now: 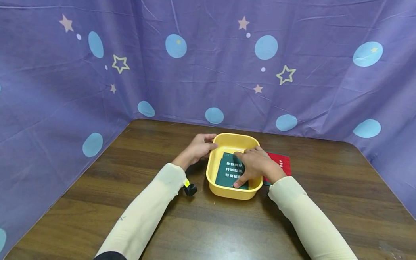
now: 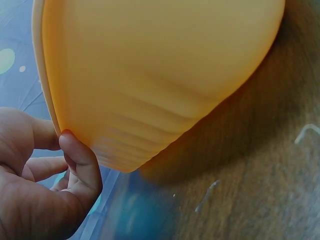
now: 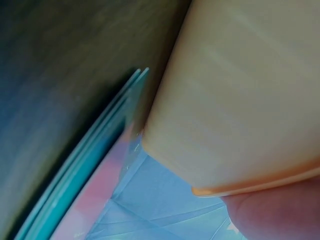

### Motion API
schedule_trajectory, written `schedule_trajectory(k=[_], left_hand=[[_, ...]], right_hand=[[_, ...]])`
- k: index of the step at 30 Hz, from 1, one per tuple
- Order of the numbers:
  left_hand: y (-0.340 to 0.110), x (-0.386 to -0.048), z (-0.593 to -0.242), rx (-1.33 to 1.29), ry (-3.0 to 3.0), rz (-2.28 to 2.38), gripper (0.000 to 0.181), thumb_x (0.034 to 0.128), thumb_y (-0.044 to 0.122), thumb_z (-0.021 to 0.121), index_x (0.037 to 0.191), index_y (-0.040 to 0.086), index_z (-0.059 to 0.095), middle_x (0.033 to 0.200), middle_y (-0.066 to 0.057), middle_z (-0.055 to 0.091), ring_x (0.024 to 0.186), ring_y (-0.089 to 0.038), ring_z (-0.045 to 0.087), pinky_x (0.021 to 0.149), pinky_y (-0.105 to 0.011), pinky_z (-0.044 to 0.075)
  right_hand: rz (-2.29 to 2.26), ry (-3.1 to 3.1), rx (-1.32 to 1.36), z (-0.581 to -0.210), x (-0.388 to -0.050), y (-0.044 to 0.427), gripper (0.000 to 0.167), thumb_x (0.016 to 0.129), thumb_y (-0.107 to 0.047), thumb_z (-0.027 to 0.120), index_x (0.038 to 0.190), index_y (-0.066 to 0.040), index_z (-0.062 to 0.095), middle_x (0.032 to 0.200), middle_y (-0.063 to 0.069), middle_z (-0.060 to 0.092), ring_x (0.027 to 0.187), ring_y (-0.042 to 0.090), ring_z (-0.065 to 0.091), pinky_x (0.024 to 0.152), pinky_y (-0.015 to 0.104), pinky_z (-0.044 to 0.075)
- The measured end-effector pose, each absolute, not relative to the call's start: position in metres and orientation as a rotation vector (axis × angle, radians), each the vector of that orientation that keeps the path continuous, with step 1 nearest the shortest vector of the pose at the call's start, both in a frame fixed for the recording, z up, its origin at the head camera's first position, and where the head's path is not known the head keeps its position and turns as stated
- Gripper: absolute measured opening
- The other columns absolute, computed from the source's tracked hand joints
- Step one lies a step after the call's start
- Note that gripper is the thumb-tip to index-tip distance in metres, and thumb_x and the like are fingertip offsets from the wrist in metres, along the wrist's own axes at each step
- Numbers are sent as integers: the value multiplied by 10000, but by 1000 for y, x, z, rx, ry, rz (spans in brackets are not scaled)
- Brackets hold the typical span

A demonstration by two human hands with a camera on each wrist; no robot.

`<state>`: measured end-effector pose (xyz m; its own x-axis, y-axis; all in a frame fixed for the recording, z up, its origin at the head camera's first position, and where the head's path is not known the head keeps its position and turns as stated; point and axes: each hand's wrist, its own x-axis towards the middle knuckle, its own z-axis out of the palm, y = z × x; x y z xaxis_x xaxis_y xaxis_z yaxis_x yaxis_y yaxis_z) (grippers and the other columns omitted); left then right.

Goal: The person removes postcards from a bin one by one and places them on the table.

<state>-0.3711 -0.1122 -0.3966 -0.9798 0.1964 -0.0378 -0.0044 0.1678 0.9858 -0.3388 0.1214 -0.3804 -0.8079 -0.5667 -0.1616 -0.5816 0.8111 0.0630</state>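
Note:
A yellow rectangular basin stands on the table, and dark green cards with white lettering lie overlapped inside it. My left hand pinches the basin's left rim between thumb and fingers, as the left wrist view shows up close. Over the right side of the basin reaches my right hand, its thumb and fingers spread above the green cards. The thumb tip lies at the cards' lower edge, and the hand covers part of the lettering. Only a blurred bit of that hand shows below the rim in the right wrist view.
Right of the basin, partly under my right forearm, lies a red card on teal-edged cards. A black wrist device with a yellow piece hangs at the left cuff. Purple patterned cloth hangs behind the brown wooden table.

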Motion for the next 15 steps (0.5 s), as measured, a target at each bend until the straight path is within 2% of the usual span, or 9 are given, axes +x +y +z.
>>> schedule_trajectory(k=[7,11,15], left_hand=[[-113,-370,-396,195,2273,1922,578,989,12,614,1539,16,436,1294,-162,594,857,-231,631,574,-218,536],[-112,-369,-396,194,2276,1924,577,988,12,614,1537,13,436,1311,-172,585,899,-257,644,600,-230,558],[-112,-370,-396,188,2277,1927,565,988,12,616,1529,17,452,1309,-167,584,957,-290,655,634,-249,583]], right_hand=[[223,2856,-916,-379,-337,121,1248,603,-916,682,1535,-116,461,1364,132,582,1274,319,484,1182,535,267],[242,2847,-911,-379,-337,121,1259,615,-919,669,1548,-106,436,1442,155,549,1320,351,474,1190,547,253],[235,2830,-904,-379,-337,121,1293,617,-922,664,1583,-114,370,1403,143,602,1270,345,543,1203,554,217]])
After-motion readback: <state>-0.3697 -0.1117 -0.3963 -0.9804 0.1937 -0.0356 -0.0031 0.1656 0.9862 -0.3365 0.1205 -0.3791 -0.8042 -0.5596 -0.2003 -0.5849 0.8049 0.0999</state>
